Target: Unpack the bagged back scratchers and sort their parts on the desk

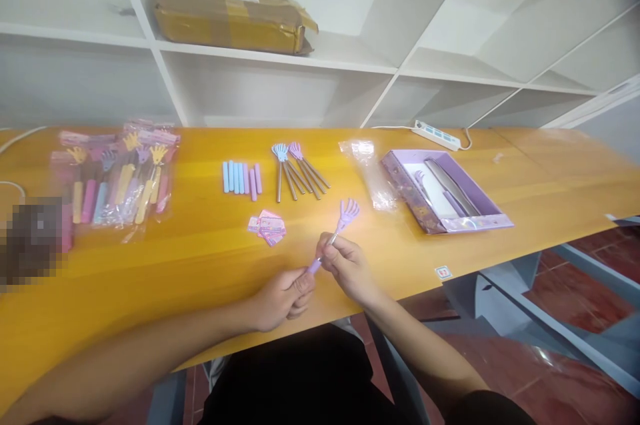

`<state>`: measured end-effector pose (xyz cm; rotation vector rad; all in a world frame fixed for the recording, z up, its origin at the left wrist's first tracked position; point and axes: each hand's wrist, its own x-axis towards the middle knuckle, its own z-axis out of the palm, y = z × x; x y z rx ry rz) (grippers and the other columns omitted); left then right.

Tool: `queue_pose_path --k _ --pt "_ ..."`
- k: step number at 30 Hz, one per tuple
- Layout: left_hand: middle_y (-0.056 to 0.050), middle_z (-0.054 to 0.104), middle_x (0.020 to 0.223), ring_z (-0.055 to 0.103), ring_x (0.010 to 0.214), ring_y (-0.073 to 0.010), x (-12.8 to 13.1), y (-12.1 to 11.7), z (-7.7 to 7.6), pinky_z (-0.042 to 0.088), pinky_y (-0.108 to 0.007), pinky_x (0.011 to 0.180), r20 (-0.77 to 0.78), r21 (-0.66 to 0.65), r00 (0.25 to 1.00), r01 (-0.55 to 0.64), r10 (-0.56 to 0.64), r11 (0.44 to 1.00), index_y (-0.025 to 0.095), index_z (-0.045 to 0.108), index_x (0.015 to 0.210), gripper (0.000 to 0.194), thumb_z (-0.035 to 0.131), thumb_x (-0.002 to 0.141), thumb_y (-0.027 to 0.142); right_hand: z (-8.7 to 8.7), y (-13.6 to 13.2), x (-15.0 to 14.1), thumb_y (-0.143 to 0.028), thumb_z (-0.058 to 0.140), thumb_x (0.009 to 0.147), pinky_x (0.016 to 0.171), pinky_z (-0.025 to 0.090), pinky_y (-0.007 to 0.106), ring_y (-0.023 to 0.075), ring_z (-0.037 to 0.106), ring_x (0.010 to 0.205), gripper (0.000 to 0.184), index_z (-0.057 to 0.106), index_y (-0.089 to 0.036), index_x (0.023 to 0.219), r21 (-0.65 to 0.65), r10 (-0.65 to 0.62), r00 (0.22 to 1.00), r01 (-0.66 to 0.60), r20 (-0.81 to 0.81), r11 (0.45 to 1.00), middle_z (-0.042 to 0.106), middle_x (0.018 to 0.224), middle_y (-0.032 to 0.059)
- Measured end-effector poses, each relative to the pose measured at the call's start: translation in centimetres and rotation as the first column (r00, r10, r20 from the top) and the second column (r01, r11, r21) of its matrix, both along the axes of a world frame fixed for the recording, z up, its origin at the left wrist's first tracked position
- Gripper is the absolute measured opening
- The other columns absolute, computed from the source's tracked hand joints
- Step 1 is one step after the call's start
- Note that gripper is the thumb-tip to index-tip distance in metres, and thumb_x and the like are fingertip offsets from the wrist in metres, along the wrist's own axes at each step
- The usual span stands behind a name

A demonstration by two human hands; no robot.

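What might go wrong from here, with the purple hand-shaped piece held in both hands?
The right hand pinches the thin metal rod, so it might slip or twist against the purple handle in the left hand. Both hands are close to the front edge of the table, so a dropped piece could reach the floor. The blue and purple tubes lie loose and might roll if bumped.

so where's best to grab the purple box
Probably by the left and right walls of the purple box, from above. It lies flat with its top open, so both rims are exposed, while the clear bag close by the left wall would crowd a sideways approach.
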<state>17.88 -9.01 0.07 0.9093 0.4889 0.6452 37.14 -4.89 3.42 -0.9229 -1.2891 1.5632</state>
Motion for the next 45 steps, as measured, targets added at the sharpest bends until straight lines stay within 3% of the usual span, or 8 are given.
queue_pose_path --k 6,20,24,28,33,39,45 --pt "0.012 0.029 0.061 0.017 0.044 -0.0059 0.6 -1.3 2.3 0.014 -0.025 0.044 0.136 -0.079 0.987 0.102 -0.091 0.992 0.023 0.038 0.083 0.055 0.052 0.105 0.072 2.3 -1.6 0.3 -0.049 0.072 0.103 0.053 0.021 0.028 0.0078 0.029 0.055 0.039 0.071 -0.017 0.081 0.062 -0.073 0.995 0.077 -0.075 0.995 0.047 0.074 -0.0022" --pt "0.013 0.027 0.061 0.016 0.043 -0.0058 1.3 -2.1 3.9 0.015 -0.023 0.043 0.222 -0.124 0.974 0.075 -0.046 0.989 0.024 0.038 0.084 0.053 0.052 0.107 0.069 5.2 -1.0 0.5 -0.046 0.074 0.102 0.057 0.026 0.029 0.0087 0.031 0.059 0.036 0.073 -0.017 0.08 0.056 -0.063 0.993 0.069 -0.104 0.996 0.046 0.077 -0.0014" --pt "0.012 0.028 0.061 0.017 0.044 -0.0057 1.1 -2.1 3.5 0.016 -0.023 0.043 0.225 -0.105 0.974 0.065 -0.04 0.992 0.023 0.038 0.084 0.051 0.051 0.108 0.066 5.0 -1.1 0.8 -0.047 0.076 0.101 0.056 0.026 0.028 0.0072 0.032 0.057 0.034 0.073 -0.017 0.084 0.013 0.013 0.991 -0.011 -0.133 1.0 0.046 0.08 -0.0017" --pt "0.012 0.028 0.062 0.017 0.045 -0.0058 1.0 -1.8 3.1 0.016 -0.023 0.044 0.185 -0.098 0.982 0.041 -0.022 0.994 0.023 0.04 0.086 0.05 0.052 0.108 0.066 3.9 -1.8 0.6 -0.045 0.077 0.1 0.052 0.025 0.026 0.0049 0.038 0.054 0.027 0.073 -0.018 0.098 -0.07 0.092 0.98 -0.106 -0.177 0.992 0.058 0.095 0.0029" --pt "0.013 0.025 0.06 0.016 0.045 -0.0058 1.2 -1.6 3.6 0.014 -0.024 0.044 0.166 -0.122 0.984 0.085 -0.064 0.989 0.024 0.035 0.081 0.056 0.053 0.106 0.071 3.5 -2.8 0.0 -0.039 0.078 0.101 0.052 0.023 0.025 0.0016 0.026 0.046 0.025 0.067 -0.018 0.093 -0.134 -0.009 0.96 -0.03 -0.281 0.991 0.06 0.074 -0.0031" --pt "0.012 0.026 0.059 0.019 0.044 -0.0056 1.9 -2.8 4.7 0.015 -0.024 0.044 0.236 -0.097 0.965 0.143 -0.117 0.985 0.023 0.035 0.079 0.055 0.051 0.108 0.068 5.7 -4.4 0.8 -0.039 0.08 0.1 0.046 0.013 0.025 0.0003 0.018 0.042 0.027 0.068 -0.018 0.088 -0.151 -0.03 0.948 -0.019 -0.317 0.988 0.061 0.071 -0.0022" --pt "0.011 0.028 0.062 0.019 0.044 -0.0053 2.3 -4.2 5.1 0.018 -0.024 0.044 0.363 -0.032 0.926 0.126 -0.106 0.991 0.022 0.038 0.084 0.048 0.046 0.112 0.06 8.4 -4.7 1.5 -0.031 0.078 0.102 0.043 0.011 0.022 -0.0013 0.018 0.04 0.017 0.076 -0.019 0.09 -0.146 0.102 0.926 -0.165 -0.364 0.975 0.06 0.069 -0.0024"
